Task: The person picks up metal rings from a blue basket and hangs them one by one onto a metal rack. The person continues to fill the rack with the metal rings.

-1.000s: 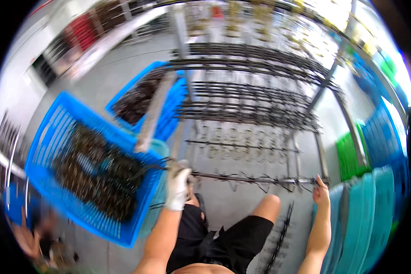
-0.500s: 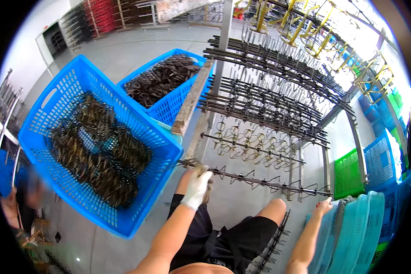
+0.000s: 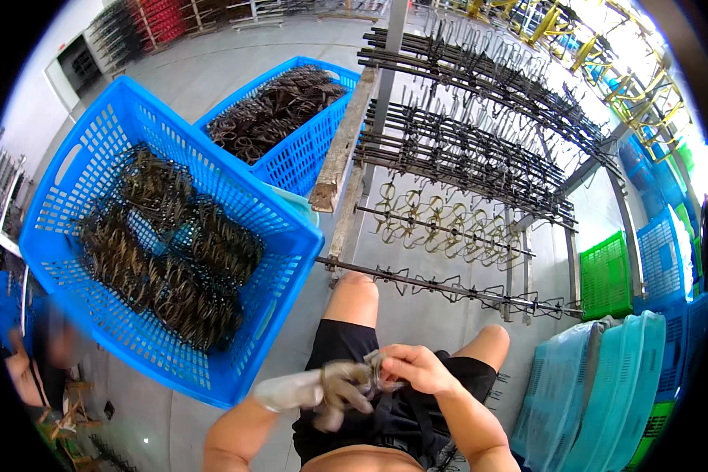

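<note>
small grey thing (image 3: 376, 365): blurry, shape hard to see, 6 o'clock | bare right hand (image 3: 417, 370): finger and thumb pinching it | left hand (image 3: 340, 393) in grey-white glove (image 3: 289, 390): blurry, cannot tell its grip | count: 1 small grey thing, 2 hands, 2 blue plastic baskets with holes (image 3: 299, 163) at 9 and 11 o'clock, 1 long dark metal rod (image 3: 448, 289) at 4

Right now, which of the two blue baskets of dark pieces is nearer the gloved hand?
The front blue basket, larger in view and closer to the gloved left hand; the other blue basket stands behind it, farther away.
</note>
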### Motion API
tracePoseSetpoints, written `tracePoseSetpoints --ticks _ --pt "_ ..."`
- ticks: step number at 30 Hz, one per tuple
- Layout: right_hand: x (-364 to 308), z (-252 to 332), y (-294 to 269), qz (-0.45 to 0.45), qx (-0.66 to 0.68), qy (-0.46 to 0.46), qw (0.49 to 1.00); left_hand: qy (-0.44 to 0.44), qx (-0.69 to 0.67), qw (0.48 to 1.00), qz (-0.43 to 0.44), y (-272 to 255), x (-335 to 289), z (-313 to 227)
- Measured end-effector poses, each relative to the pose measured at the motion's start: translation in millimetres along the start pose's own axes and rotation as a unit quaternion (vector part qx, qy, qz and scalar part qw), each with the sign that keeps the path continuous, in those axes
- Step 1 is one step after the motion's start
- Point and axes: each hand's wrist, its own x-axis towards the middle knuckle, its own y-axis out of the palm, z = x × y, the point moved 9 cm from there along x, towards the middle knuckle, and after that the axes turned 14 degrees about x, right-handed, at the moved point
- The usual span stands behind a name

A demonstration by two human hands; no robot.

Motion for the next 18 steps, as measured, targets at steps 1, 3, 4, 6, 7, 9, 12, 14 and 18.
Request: tracePoseSetpoints --ticks 1,3,4,6,7,9,12,14,18 --pt "4.1 -5.0 -1.5 -0.019 0.008 0.0 1.0 0.078 0.101 0.992 -0.01 -3.8 -16.1 -23.0" --pt "13.3 -26.0 -1.8 -0.061 0.029 0.014 0.998 0.186 0.372 0.852 -0.318 -49.7 -45.6 -35.9" --pt "10.9 1.4 3.9 -0.09 -0.153 -0.087 0.98 0.104 0.332 0.868 -0.353 -49.6 -49.2 -42.9" --pt "2.6 37.0 17.1 -0.08 -0.191 -0.255 0.944 0.073 0.38 0.875 -0.29 -50.4 -44.6 -36.7" --pt "-0.6 48.5 19.5 -0.078 -0.149 -0.264 0.95 0.064 0.423 0.861 -0.275 -47.2 -43.1 -40.5" --pt "4.3 25.2 30.1 0.088 0.044 -0.141 0.985 0.049 0.506 0.827 -0.24 -39.2 -38.5 -49.1" --pt "-13.2 -20.0 74.7 0.279 0.275 0.112 0.913 0.054 0.545 0.814 -0.195 -31.1 -35.1 -72.2" --pt "-23.0 -12.1 82.4 0.279 0.306 0.154 0.897 0.008 0.572 0.805 -0.158 -38.4 -34.7 -61.5" --pt "-54.1 33.1 36.7 0.225 0.446 -0.099 0.86 0.039 0.582 0.782 -0.217 -56.9 -48.5 -68.7"
